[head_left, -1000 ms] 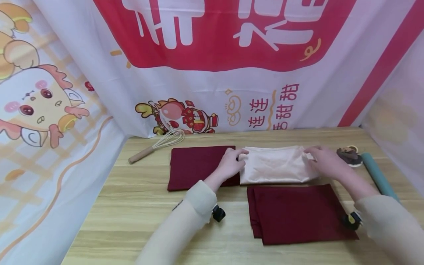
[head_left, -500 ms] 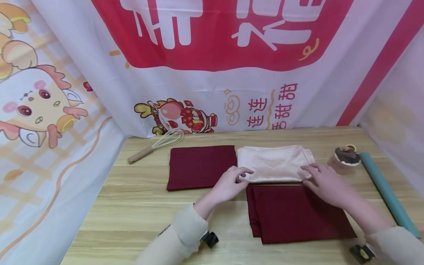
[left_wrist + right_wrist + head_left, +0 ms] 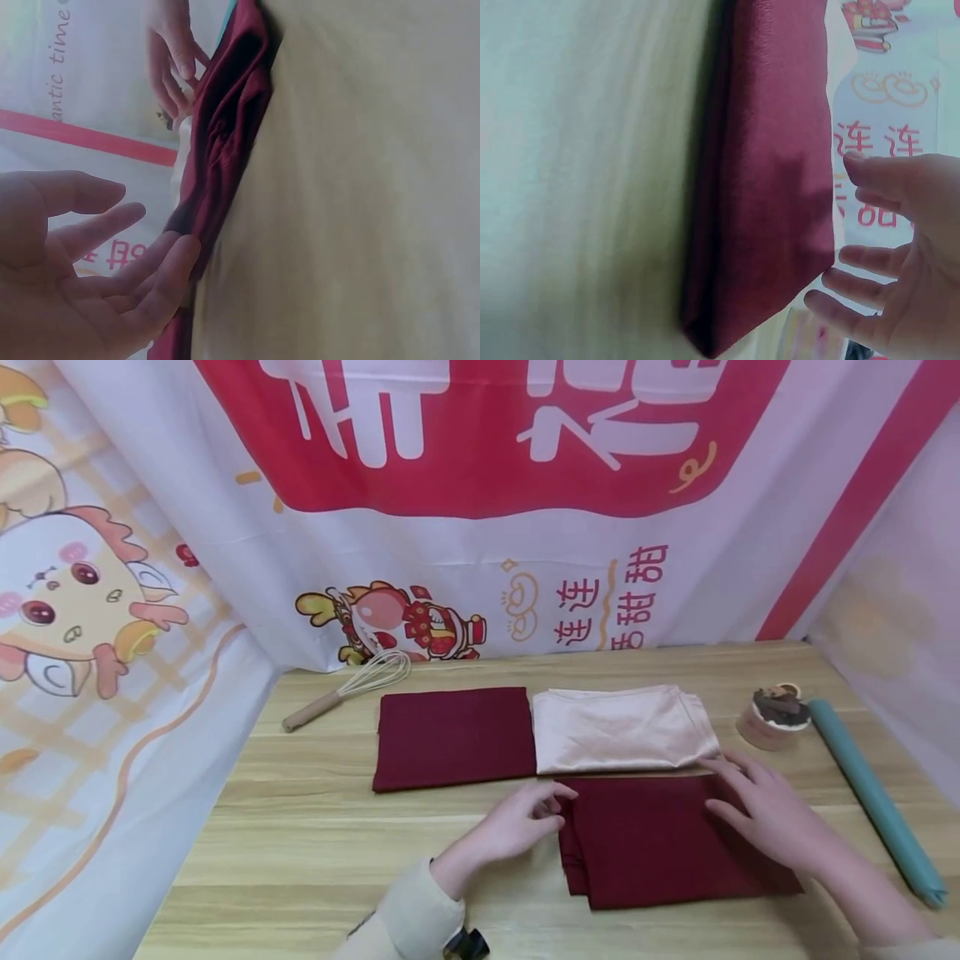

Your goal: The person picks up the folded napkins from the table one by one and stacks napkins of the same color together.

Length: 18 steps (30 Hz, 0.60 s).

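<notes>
A folded dark red cloth (image 3: 660, 852) lies at the front right of the table, its left side showing loose layered edges. My left hand (image 3: 517, 822) hovers at its far left corner, fingers loosely bent, holding nothing. Over its right part is my right hand (image 3: 772, 814), fingers spread and relaxed, fingertips close to the near right corner of a folded pale pink satin cloth (image 3: 622, 727). In the left wrist view the red cloth (image 3: 225, 127) shows its stacked folds beyond my fingers. The right wrist view shows its smooth folded end (image 3: 780, 172) beside my spread fingers.
Left of the satin cloth lies another folded dark red cloth (image 3: 453, 735). A whisk (image 3: 348, 689) with a wooden handle is at the back left. On the right are a cup with a dark dessert-like top (image 3: 772, 718) and a long teal roll (image 3: 877, 802).
Both hands have left the satin cloth and come nearer the front, over and beside the front red cloth. The satin cloth now lies uncovered, and the cup is no longer hidden behind the right arm.
</notes>
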Tool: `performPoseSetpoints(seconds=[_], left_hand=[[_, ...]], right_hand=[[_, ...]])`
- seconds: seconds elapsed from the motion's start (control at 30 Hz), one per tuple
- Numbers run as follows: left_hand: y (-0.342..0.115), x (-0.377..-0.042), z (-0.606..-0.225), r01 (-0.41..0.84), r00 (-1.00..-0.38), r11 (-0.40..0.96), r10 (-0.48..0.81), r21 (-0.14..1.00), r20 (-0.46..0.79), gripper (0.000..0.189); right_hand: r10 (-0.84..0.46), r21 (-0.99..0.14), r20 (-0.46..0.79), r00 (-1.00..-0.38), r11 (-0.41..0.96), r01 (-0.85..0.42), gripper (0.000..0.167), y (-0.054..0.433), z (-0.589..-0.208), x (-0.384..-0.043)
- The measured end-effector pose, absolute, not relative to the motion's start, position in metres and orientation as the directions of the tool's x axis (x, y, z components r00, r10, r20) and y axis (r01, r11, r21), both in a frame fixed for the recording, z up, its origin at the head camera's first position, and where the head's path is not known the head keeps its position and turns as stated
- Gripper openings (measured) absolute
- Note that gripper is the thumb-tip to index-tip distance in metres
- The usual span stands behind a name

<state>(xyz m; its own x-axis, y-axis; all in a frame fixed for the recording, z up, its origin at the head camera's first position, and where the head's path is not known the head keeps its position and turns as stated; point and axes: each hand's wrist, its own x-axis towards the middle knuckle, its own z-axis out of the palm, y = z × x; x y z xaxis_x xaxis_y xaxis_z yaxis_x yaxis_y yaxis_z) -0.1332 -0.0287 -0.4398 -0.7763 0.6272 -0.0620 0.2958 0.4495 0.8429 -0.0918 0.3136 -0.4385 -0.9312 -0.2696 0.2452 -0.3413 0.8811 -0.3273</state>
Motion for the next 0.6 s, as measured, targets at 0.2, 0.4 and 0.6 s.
performPoseSetpoints(seconds=[0.2,0.4,0.6], left_hand=[[-0.028,-0.123,-0.444,0.271,-0.776,0.414,0.628,0.869,-0.057,0.035],[-0.026,-0.118,-0.446,0.186,-0.809,0.433,0.577,0.882,-0.112,0.040],[-0.022,-0.120,-0.446,0.201,-0.806,0.474,0.578,0.857,-0.130,0.041]], right_hand=[[-0.234,-0.447,0.238,-0.943,0.835,-0.320,0.052,0.325,-0.447,-0.087],[-0.216,-0.532,0.150,-0.965,0.805,-0.263,0.049,0.333,-0.448,-0.088],[-0.260,-0.530,0.158,-0.953,0.792,-0.304,0.045,0.339,-0.448,-0.093]])
